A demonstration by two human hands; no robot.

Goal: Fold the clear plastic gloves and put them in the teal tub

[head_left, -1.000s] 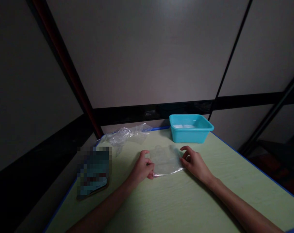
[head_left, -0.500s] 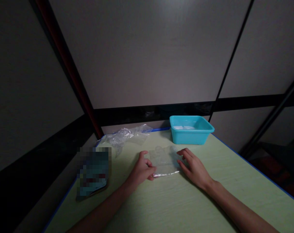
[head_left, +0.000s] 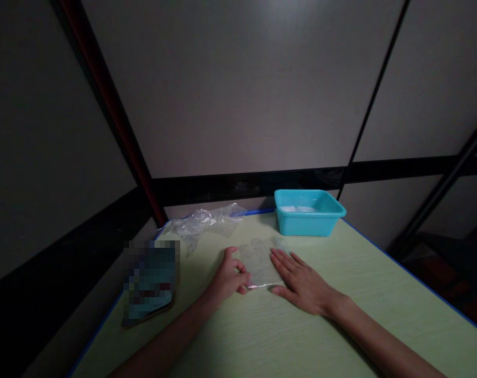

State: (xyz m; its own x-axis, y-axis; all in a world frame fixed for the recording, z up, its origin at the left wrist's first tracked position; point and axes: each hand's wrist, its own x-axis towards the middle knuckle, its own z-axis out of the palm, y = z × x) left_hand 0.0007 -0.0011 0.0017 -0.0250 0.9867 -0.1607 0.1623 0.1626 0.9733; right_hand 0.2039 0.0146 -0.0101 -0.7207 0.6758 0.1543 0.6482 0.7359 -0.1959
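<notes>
A clear plastic bag (head_left: 257, 258) lies flat on the pale green table (head_left: 286, 336) in front of me. My left hand (head_left: 229, 276) pinches the bag's near left corner with thumb and fingers closed on it. My right hand (head_left: 301, 283) lies flat on the bag's right part, fingers stretched out and pointing left, covering that side.
A turquoise plastic tub (head_left: 308, 212) stands at the table's far edge. A heap of crumpled clear plastic (head_left: 201, 221) lies at the far left corner. A blurred dark flat object (head_left: 149, 281) rests on the left edge. Grey walls close in behind.
My right hand slid leftward from the bag's right edge onto the bag and flattened. The visible part of the bag got narrower. My left hand stayed at its corner.
</notes>
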